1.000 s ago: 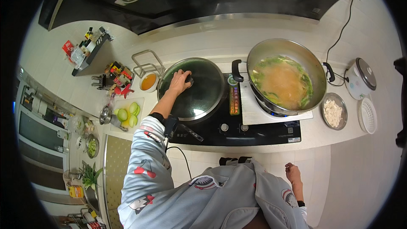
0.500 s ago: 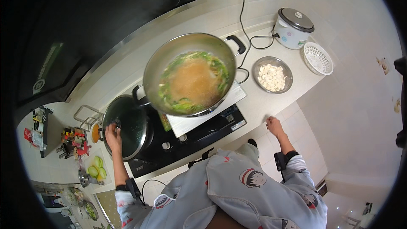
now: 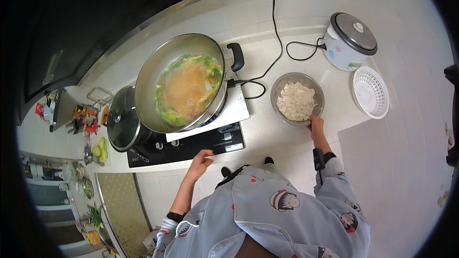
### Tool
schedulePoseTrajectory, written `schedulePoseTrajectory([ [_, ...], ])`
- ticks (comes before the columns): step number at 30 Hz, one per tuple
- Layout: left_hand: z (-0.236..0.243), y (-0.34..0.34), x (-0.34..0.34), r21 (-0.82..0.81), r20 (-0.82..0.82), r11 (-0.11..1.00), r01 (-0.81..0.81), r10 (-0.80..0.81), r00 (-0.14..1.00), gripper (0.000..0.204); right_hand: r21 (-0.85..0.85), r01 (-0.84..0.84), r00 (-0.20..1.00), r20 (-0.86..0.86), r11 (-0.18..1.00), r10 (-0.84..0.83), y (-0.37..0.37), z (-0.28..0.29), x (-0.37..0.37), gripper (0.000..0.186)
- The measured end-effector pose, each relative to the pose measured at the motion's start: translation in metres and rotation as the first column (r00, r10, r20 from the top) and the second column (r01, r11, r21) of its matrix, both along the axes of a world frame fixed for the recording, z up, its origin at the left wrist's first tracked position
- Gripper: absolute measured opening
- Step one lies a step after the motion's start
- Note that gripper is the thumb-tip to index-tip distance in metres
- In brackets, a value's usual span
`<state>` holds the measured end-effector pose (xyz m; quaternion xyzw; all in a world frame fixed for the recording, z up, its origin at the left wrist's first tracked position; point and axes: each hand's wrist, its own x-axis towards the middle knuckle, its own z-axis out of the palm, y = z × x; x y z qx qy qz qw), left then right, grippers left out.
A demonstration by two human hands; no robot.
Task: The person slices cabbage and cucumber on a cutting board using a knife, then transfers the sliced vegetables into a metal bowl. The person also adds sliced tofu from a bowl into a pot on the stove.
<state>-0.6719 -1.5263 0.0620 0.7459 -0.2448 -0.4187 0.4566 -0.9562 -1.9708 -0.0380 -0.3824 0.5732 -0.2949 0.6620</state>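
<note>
My right hand (image 3: 316, 125) pinches the near right rim of a round metal bowl (image 3: 277, 107) on the counter. Pale, thin slices (image 3: 296, 101) fill the bowl. My left hand (image 3: 200, 162) hovers in front of the black gas hob, empty, its fingers loosely bent and a little apart. Behind it, a large two-handled steel pot (image 3: 146, 88) stands on an induction cooker (image 3: 237, 108). Green vegetables ring the brownish, frothy broth (image 3: 185, 91) inside the pot.
Left of the pot sits a second pan with a glass lid (image 3: 123, 119). The gas hob (image 3: 201, 144) lies under the cooker. At the back right stand a rice cooker (image 3: 351, 43) and a white plastic basket (image 3: 370, 93). A black cord (image 3: 275, 57) crosses the counter between pot and bowl.
My left hand has let go of the glass lid's knob and moved right, toward me. The right hand has risen from beside the counter to take hold of the bowl's rim. The view has shifted.
</note>
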Motion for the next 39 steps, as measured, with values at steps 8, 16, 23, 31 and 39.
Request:
schedulePoseTrajectory([
  [8, 0.050, -0.119, -0.078, -0.005, -0.480, 0.997, 0.071, -0.065, 0.875, 0.048, -0.067, -0.080, 0.980, 0.180, 0.995, 0.091, 0.083, 0.074, -0.026, 0.017],
  [16, 0.054, -0.080, -0.119, -0.011, -0.729, 0.979, -0.205, 0.132, 0.672, 0.037, -0.044, -0.450, 0.881, 0.142, 0.892, 0.452, 0.188, 0.142, -0.030, 0.017],
  [23, 0.074, 0.048, -0.127, 0.032, -0.577, 0.910, -0.414, 0.355, 0.735, 0.039, -0.648, -0.761, 0.599, -0.721, -0.035, 0.349, 0.218, 0.221, 0.015, 0.072],
  [31, 0.100, 0.125, -0.148, -0.014, -0.565, 0.829, -0.559, 0.454, 0.689, 0.035, -0.226, -0.683, 0.073, -0.967, -0.695, 0.242, 0.343, 0.242, 0.115, 0.075],
  [39, 0.102, 0.170, -0.160, -0.010, -0.592, 0.753, -0.658, 0.526, 0.611, 0.034, -0.632, -0.750, 0.046, -0.346, -0.196, 0.937, 0.356, 0.297, 0.150, 0.030],
])
